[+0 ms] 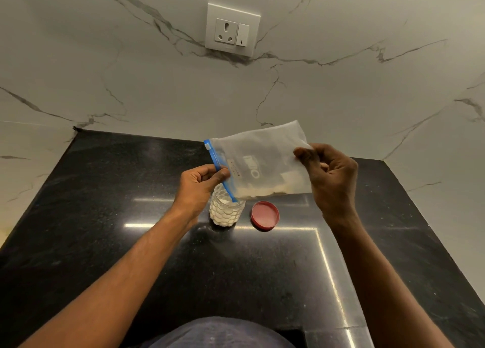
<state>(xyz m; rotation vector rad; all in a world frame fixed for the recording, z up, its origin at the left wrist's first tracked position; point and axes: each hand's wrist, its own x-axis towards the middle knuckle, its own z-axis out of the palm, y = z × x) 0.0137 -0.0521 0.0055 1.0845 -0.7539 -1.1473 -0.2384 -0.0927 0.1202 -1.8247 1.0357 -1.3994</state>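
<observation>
A clear zip bag [259, 159] with a blue zip strip is held sideways in the air above the black counter [105, 216]. A little pale powder lies along its lower edge. My left hand [199, 185] pinches the blue zip edge. My right hand [330, 177] pinches the bag's closed bottom end. Right below the zip end stands a clear plastic jar [225, 211], lidless, filled with white powder. Its red lid [265, 214] lies upside down on the counter just right of the jar.
A marble wall rises behind the counter, with a white socket and switch plate [233, 29] high up. The counter's right edge [420, 211] runs diagonally along the wall. My dark-clothed body [223, 334] is at the near edge.
</observation>
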